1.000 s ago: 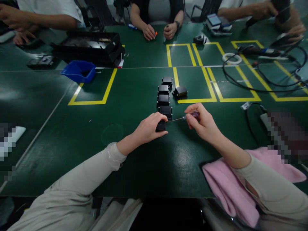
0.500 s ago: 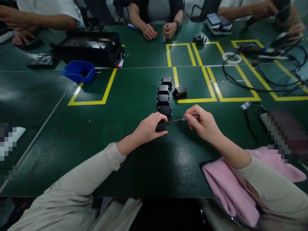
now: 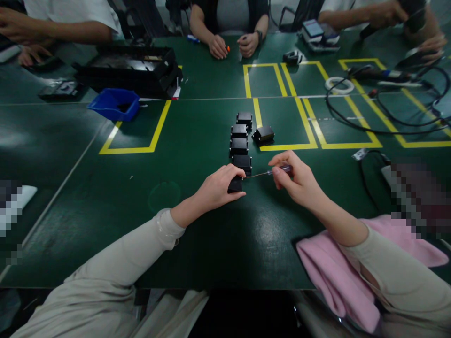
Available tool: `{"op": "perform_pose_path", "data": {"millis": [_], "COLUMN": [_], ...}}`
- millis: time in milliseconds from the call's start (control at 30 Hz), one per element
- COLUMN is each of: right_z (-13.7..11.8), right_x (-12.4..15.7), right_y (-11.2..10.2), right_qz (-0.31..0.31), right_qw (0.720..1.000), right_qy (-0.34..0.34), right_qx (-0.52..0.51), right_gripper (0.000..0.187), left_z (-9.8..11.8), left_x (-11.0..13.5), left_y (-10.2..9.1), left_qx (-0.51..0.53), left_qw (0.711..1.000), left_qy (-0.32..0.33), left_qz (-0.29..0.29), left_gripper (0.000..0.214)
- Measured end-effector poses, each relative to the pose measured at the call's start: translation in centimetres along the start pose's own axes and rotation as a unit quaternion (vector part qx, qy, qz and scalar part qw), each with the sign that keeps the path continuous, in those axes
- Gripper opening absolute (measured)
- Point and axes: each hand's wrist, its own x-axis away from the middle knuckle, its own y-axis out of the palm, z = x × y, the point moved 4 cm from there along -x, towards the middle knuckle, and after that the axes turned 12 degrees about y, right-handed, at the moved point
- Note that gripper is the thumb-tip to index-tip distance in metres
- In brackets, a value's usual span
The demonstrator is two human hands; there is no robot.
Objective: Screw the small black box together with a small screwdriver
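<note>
My left hand (image 3: 220,185) is closed around a small black box (image 3: 235,185) on the green table, thumb on the near side and fingers over the far side. In my right hand (image 3: 294,180) is a screwdriver (image 3: 282,170) with a clear purplish handle, held lightly with the index finger raised off it. Its thin shaft points left, and the tip meets the right side of the box, where the exact contact is too small to make out. Just beyond, a column of similar black boxes (image 3: 239,146) runs away from me, with one more black box (image 3: 264,134) tilted beside it.
A blue bin (image 3: 116,104) and stacked black trays (image 3: 130,70) stand at the far left. Cables (image 3: 369,124) and a white ring (image 3: 338,85) lie at the right. A pink cloth (image 3: 327,263) lies under my right forearm. Co-workers' hands (image 3: 218,47) rest across the table.
My right index finger has lifted and my right hand has risen slightly around the screwdriver handle. My left hand and the box stay where they were.
</note>
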Motion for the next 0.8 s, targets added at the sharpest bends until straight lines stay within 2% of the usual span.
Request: {"op": "perform_pose_path", "data": {"millis": [133,267,500,633,800], "right_z": [-0.04,0.02,0.60,0.54,0.26], "right_x": [-0.04,-0.12,-0.13,-0.08,-0.10], "right_y": [0.12,0.10,0.14,0.08,0.03], "right_qz": [-0.009,-0.006,-0.011,-0.003,-0.012], "right_qw": [1.000,1.000,1.000,0.999,1.000], "right_qy": [0.001,0.010,0.023,0.023,0.026], "right_qx": [0.012,-0.011,-0.007,-0.026,-0.009], "right_gripper": [0.011,0.006,0.016,0.013,0.021], "left_z": [-0.07,-0.01,0.04,0.12,0.16], "left_x": [-0.03,-0.07,-0.02,-0.08,-0.14], "left_y": [0.04,0.00,-0.07,-0.09,-0.14], "left_qx": [0.002,0.001,0.005,0.004,0.001], "left_qw": [1.000,1.000,1.000,1.000,1.000], "left_qy": [-0.005,-0.007,-0.007,-0.008,-0.010], "left_qz": [-0.002,0.000,-0.001,-0.004,-0.005], "left_gripper": [0.039,0.039,0.039,0.038,0.038]}}
